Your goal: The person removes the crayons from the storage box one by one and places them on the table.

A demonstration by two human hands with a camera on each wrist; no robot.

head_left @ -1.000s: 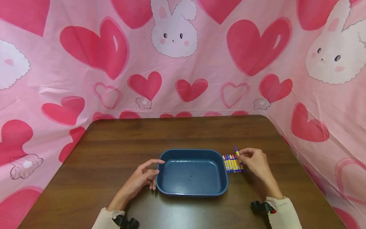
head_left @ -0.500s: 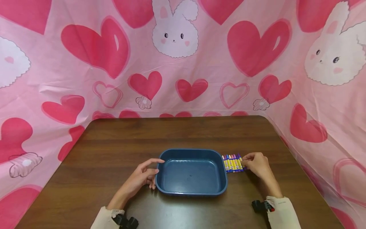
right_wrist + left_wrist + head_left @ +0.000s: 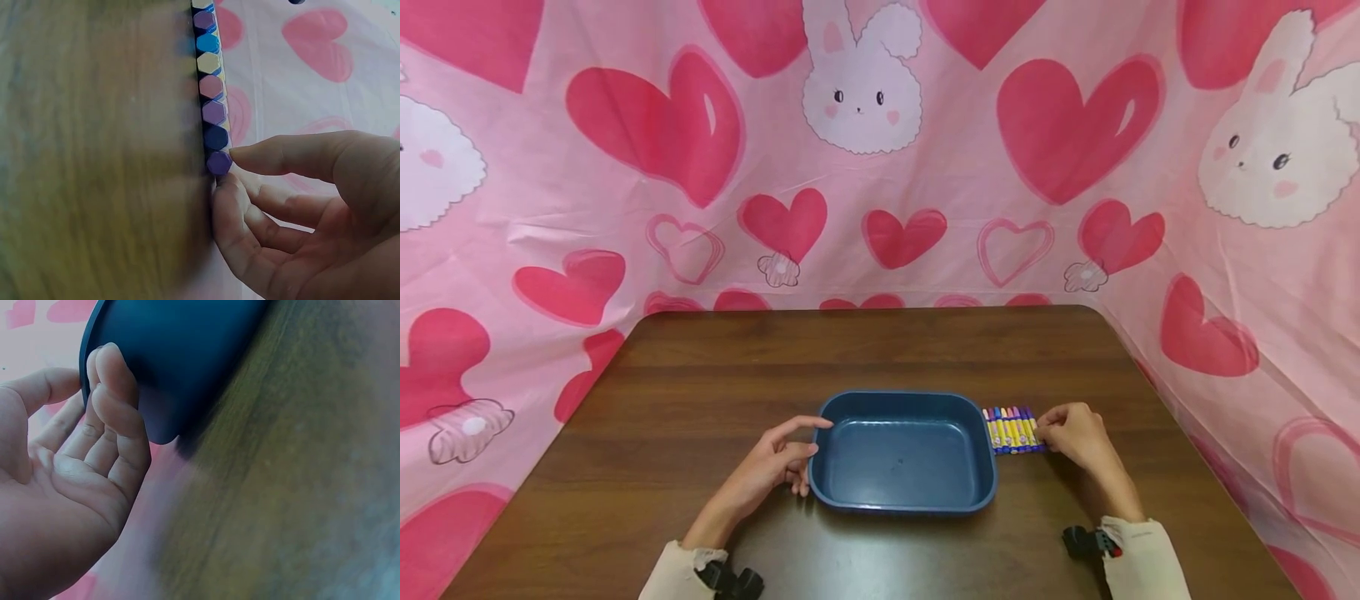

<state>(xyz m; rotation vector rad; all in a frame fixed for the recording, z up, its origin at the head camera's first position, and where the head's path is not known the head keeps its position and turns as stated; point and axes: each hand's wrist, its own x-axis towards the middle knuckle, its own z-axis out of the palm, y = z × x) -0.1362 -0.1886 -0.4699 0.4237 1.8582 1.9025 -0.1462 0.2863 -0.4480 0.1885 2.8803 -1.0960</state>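
Observation:
A dark blue rectangular plastic tray (image 3: pixel 901 467) with rounded corners sits on the table, and nothing lies in it. My left hand (image 3: pixel 767 467) holds its left rim, the forefinger reaching over the edge. In the left wrist view the other fingers curl against the tray's outer wall (image 3: pixel 175 356). Along the tray's right side lies a row of crayons (image 3: pixel 1011 429) with yellow wrappers, side by side. My right hand (image 3: pixel 1078 433) is at the row's right end. Its thumb and forefinger pinch the outermost purple crayon (image 3: pixel 219 163), which lies level with its neighbours.
The brown wooden table (image 3: pixel 850 350) has rounded far corners. A pink cloth (image 3: pixel 880 183) printed with hearts and rabbits hangs behind it and along both sides. Black wrist cameras sit at the left cuff (image 3: pixel 730 579) and the right cuff (image 3: pixel 1090 543).
A second ago my right hand held a crayon tilted above the row; that crayon now lies flat at the row's right end. My left hand and the tray have stayed in place.

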